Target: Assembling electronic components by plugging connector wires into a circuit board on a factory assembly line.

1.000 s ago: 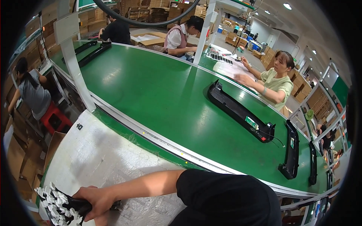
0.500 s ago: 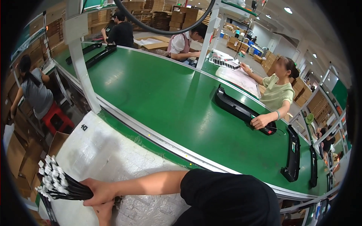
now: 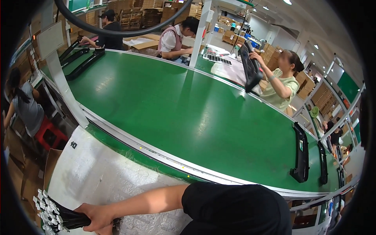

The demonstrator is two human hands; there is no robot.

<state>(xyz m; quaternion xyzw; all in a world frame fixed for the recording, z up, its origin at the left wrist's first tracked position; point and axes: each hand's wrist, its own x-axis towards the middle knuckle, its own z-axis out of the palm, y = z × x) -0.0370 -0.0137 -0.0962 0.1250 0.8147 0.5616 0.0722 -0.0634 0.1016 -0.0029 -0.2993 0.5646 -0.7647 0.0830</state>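
A thick bundle of black cables [image 3: 72, 217] with many white plug connectors [image 3: 47, 211] at its end lies across the lower left. My right hand [image 3: 96, 216] reaches over from the right and is closed around the cables. Just beneath it a small part of my left hand [image 3: 105, 231] shows at the lower edge; its fingers are hidden. Under both is a work surface covered in shiny white wrapping [image 3: 117, 172]. A small black piece [image 3: 73, 145] lies near its far left corner.
Beyond a metal rail runs a green conveyor belt [image 3: 156, 109] with long black plastic housings [image 3: 300, 152] at its right and far left ends. Across it a co-worker [image 3: 282, 80] lifts another black housing [image 3: 250, 68]. A white post [image 3: 64, 84] stands left; a red stool [image 3: 51, 133] is beyond.
My hands and the cable bundle sit lower in view, and less of my left hand shows. The co-worker across has raised a black housing off the belt. The view has shifted somewhat.
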